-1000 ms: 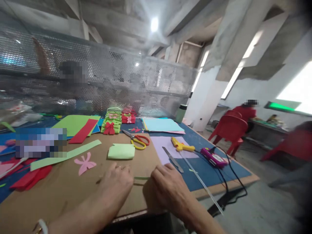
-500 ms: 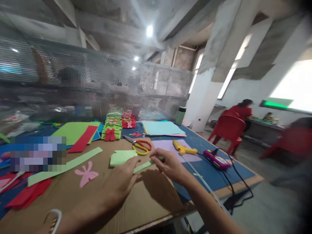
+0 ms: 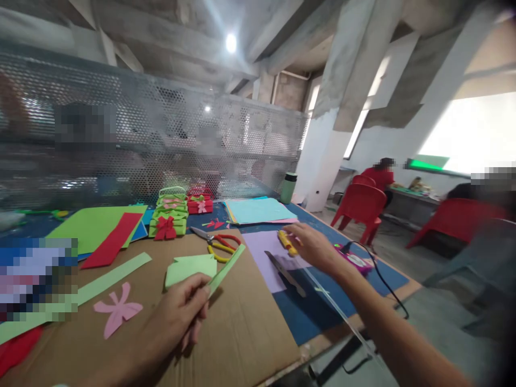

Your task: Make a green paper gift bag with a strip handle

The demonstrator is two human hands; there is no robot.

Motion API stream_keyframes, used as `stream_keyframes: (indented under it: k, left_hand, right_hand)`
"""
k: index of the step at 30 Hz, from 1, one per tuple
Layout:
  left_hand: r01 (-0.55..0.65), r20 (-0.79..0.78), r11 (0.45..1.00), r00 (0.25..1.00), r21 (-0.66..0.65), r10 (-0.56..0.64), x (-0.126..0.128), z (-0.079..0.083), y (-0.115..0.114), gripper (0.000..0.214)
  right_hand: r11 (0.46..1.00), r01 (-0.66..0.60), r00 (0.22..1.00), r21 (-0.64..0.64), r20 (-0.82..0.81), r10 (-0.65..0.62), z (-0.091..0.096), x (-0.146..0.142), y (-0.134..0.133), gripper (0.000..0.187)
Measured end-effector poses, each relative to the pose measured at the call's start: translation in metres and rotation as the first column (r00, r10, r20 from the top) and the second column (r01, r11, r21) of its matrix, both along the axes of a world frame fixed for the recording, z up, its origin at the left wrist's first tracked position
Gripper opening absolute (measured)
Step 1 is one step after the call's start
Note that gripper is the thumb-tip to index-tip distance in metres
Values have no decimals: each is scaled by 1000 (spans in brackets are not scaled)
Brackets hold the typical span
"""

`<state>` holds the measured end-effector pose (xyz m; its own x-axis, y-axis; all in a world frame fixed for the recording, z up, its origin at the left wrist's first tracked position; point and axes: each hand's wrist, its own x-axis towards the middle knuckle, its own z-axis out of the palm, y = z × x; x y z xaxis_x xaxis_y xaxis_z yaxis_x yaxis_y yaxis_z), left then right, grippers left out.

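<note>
My left hand [image 3: 188, 307] is closed on a narrow light green felt strip [image 3: 228, 269], whose free end points up and to the right. Beside that hand lies a folded light green felt piece [image 3: 189, 269] on the brown cardboard. My right hand [image 3: 312, 246] reaches over the yellow glue gun [image 3: 285, 242] with its fingers stretched, partly hiding it; I cannot tell whether they touch. Below it, a thin grey metal blade-like tool [image 3: 285, 273] rests across the purple sheet [image 3: 260, 252]. Scissors [image 3: 221, 247] with red and yellow handles lie behind the strip.
A pink bow-shaped cutout [image 3: 117, 310] and a long light green strip [image 3: 113, 277] lie left. Behind stand small green felt bags [image 3: 169, 215], blue sheets [image 3: 258, 210] and a flask [image 3: 288, 187]. A purple device [image 3: 357, 260] with a black cable sits right.
My right hand has moved right, from the felt strip to the glue gun. The grey tool now lies on the purple sheet. My left hand has lifted the strip, and the view has shifted right.
</note>
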<state>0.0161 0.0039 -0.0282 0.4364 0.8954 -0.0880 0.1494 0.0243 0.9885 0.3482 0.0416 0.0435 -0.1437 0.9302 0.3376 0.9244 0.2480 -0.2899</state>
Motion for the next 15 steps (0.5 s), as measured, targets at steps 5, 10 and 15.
stream_keyframes:
  k: [5,10,15]
  left_hand:
    - [-87,187,987,976,-133,111,2,7,3,39]
    - [-126,228,977,960,-173,164,-1,20,1,27]
    - [-148,266,965,942,-215,203,-3,20,2,18]
  right_hand:
    - [999,24,988,-40,150,-18,-32,69,31,33]
    - [997,-64,987,-47,147,71,-55,92,47,29]
    - [996,-92,995,-5,36,92,-46,93,45,27]
